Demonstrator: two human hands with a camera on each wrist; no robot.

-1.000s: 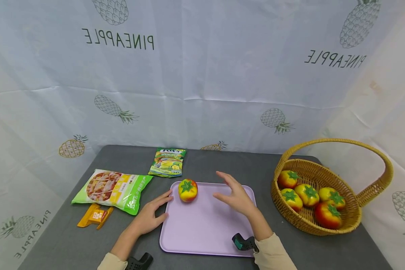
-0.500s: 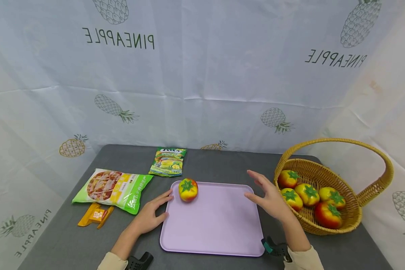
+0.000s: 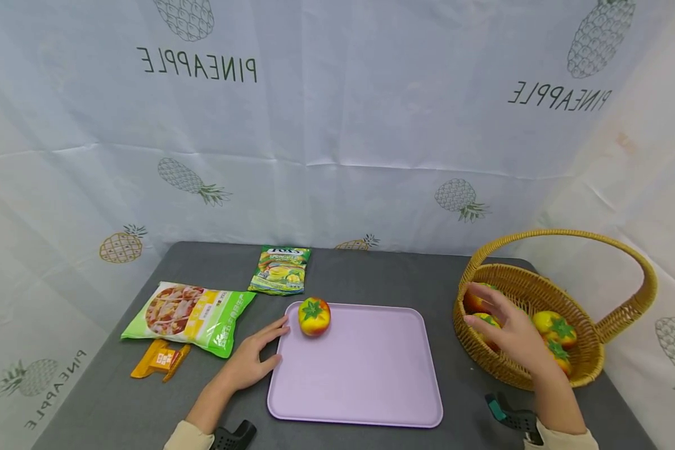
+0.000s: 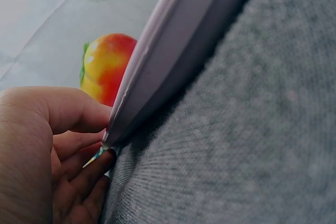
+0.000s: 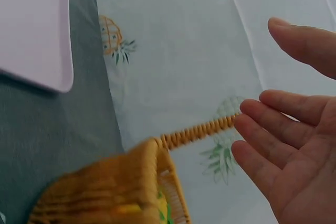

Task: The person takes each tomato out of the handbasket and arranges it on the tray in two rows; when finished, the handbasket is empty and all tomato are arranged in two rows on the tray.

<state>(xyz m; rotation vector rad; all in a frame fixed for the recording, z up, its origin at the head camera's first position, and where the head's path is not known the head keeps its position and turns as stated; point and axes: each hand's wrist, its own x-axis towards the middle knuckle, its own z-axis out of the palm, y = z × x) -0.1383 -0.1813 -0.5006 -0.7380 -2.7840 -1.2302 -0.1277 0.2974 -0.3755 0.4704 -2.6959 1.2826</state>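
Observation:
A lilac tray (image 3: 360,375) lies on the grey table, with one red-and-yellow persimmon-like fruit (image 3: 314,317) at its far left corner. My left hand (image 3: 249,361) rests at the tray's left edge, thumb and fingertips at the rim. In the left wrist view the thumb meets the tray's side (image 4: 157,61). Over the left part of a wicker basket (image 3: 587,369) hovers my right hand (image 3: 512,328), fingers spread and holding nothing. Several similar fruits (image 3: 554,328) lie in the basket, some partly hidden behind the hand. The right wrist view shows the palm (image 5: 310,177) above the basket's woven side (image 5: 105,182).
The basket's tall arched handle (image 3: 562,234) rises above its opening. Left of the tray lie a green-and-white food bag (image 3: 188,315) and a small orange packet (image 3: 160,360). A green-and-yellow packet (image 3: 280,270) lies behind the tray. A pineapple-print curtain (image 3: 337,125) hangs at the back.
My right hand has moved right, from above the tray to over the basket, its fingers staying spread. The left hand, tray and fruit have stayed in place.

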